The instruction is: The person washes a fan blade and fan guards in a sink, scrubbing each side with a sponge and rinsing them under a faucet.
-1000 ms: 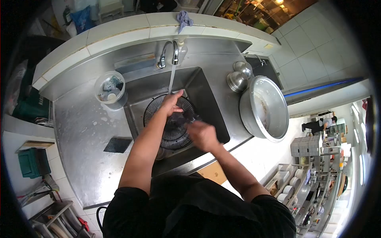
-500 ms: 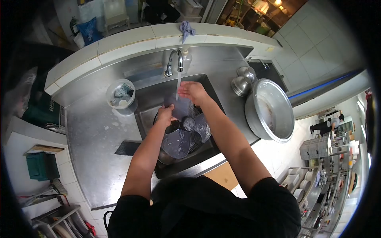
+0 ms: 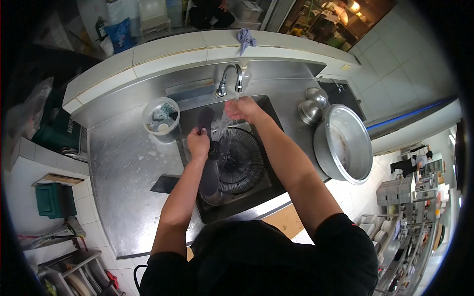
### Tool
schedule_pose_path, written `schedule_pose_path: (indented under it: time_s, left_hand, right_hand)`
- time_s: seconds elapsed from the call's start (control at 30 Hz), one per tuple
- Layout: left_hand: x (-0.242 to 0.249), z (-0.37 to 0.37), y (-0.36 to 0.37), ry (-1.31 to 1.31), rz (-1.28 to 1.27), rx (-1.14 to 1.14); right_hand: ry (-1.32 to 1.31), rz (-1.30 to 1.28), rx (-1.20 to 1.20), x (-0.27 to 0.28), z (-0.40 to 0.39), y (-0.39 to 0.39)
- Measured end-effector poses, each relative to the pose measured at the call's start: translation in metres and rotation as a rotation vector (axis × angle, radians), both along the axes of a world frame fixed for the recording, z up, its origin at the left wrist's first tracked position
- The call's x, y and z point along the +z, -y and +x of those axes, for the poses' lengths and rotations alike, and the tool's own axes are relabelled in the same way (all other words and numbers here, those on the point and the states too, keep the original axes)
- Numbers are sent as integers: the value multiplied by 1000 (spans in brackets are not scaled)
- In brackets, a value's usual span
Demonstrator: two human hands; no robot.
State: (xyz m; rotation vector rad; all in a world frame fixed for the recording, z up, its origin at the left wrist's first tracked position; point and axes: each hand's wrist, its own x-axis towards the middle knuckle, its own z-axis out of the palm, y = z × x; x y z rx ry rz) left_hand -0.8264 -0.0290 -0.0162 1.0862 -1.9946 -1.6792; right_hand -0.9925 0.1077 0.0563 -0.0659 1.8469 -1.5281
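Observation:
My left hand [image 3: 198, 143] grips a dark translucent fan blade [image 3: 210, 175] by its middle. The blade is turned nearly edge-on over the left side of the sink [image 3: 217, 213]. Under the running faucet [image 3: 231, 74] is my right hand [image 3: 242, 109], slightly cupped, with nothing seen in it. Water splashes off its fingers toward the blade. A round, ribbed black fan grille [image 3: 242, 167] lies in the sink below both hands. Part of a metal bowl [image 3: 214, 198] shows beneath the blade's lower end.
Left of the sink stands a clear tub [image 3: 167, 133] with a scrubber and suds. A dark flat piece [image 3: 164, 184] lies on the steel counter [image 3: 118, 197]. To the right are a large metal basin [image 3: 321, 148] and small metal bowls [image 3: 310, 112]. A purple cloth [image 3: 246, 39] hangs on the ledge.
My left hand has turned the fan blade from facing up to nearly edge-on and shifted it left, uncovering the grille. My right hand has moved closer beneath the faucet spout.

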Motion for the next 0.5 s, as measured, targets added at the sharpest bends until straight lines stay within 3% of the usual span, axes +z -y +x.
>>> schedule_pose_path:
  time_s: [0.13, 0.2, 0.23, 0.37, 0.4, 0.43, 0.47, 0.5]
  left_hand:
    - [-8, 9, 10, -103, 2, 30]
    - [7, 20, 12, -227, 253, 57]
    - [14, 24, 11, -228, 246, 54]
    - [33, 41, -10, -272, -139, -34]
    - [58, 51, -29, -312, -221, -44]
    - [70, 59, -43, -311, -229, -102]
    - [72, 66, -55, -235, -290, -179]
    - [68, 71, -68, -335, -301, -215]
  right_hand:
    - [1, -16, -10, -33, 1, -6]
    - [84, -65, -55, -52, 1, -10]
    - [83, -72, -57, -63, 1, -11]
    - [53, 465, -85, -54, 30, -1]
    - [41, 455, -84, -52, 37, 1]
    - [192, 341, -123, -52, 41, 3]
    - [343, 227, -158, -52, 45, 5]
    - [331, 220, -153, -72, 44, 1]
